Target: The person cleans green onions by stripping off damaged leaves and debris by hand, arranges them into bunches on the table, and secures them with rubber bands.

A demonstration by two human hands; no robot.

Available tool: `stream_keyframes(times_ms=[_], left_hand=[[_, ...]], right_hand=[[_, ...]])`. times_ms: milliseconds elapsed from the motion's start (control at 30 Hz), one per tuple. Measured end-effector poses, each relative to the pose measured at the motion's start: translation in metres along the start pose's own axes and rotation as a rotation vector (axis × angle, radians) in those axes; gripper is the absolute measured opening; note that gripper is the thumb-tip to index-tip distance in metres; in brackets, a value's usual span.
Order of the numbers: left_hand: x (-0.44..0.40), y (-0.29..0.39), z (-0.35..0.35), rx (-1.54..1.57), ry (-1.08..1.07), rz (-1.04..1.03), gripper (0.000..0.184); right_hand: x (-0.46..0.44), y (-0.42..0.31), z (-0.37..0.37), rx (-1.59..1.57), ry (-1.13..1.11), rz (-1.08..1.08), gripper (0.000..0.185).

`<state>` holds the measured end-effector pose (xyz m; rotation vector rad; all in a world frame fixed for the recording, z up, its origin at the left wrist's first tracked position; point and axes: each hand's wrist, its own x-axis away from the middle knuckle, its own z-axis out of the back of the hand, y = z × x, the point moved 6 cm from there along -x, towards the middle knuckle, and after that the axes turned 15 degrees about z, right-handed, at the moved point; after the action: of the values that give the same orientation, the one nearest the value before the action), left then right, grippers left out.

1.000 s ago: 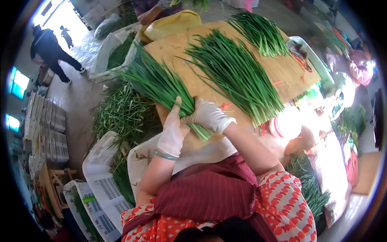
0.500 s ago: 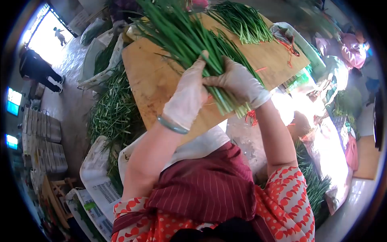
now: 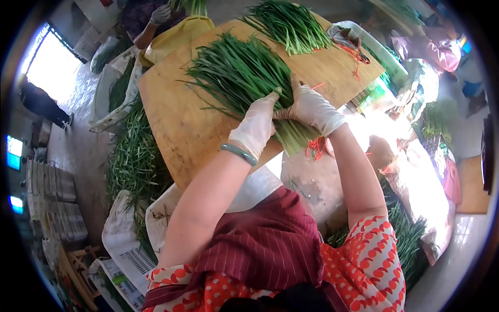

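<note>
Both hands wear whitish gloves. My left hand, with a green bangle at its wrist, closes around the lower stems of a large bunch of green leafy stalks. From the other side my right hand wraps round the same stems. The bunch lies over the wooden board, its leaves pointing up and left and its pale cut ends toward me. A second bunch rests at the board's far edge. Red ties lie by the board's right corner.
Loose greens hang at the board's left, near a white crate. Beyond the board a co-worker's gloved hand is beside a yellow sack. More greens and sacks stand at the right; a person in dark clothes is at far left.
The held bunch has moved right from the board's left side, was raised, and now lies with the bunch in the middle. The view has shifted, and the co-worker's gloved hand shows more clearly.
</note>
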<state>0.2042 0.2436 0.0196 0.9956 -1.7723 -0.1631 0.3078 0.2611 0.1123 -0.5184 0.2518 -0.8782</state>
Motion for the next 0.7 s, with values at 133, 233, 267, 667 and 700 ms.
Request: stream_keyframes(times_ms=[133, 233, 267, 667, 700], left_hand=[[0.007, 0.004, -0.005, 0.029, -0.035, 0.011, 0.032], [0.017, 0.011, -0.003, 0.057, -0.102, 0.078, 0.032], [0.02, 0.018, -0.001, 0.064, -0.098, 0.069, 0.032], [0.045, 0.0, 0.041, -0.122, -0.098, -0.034, 0.046], [0.045, -0.004, 0.038, -0.12, -0.103, -0.02, 0.046]], right_hand=[[-0.016, -0.002, -0.01, 0.059, -0.054, 0.149, 0.115], [-0.016, -0.002, -0.017, 0.075, -0.172, 0.088, 0.114], [-0.015, 0.002, -0.02, 0.061, -0.164, 0.077, 0.112], [-0.02, 0.009, -0.037, 0.179, -0.101, -0.085, 0.108], [-0.02, 0.011, -0.037, 0.178, -0.109, -0.098, 0.108]])
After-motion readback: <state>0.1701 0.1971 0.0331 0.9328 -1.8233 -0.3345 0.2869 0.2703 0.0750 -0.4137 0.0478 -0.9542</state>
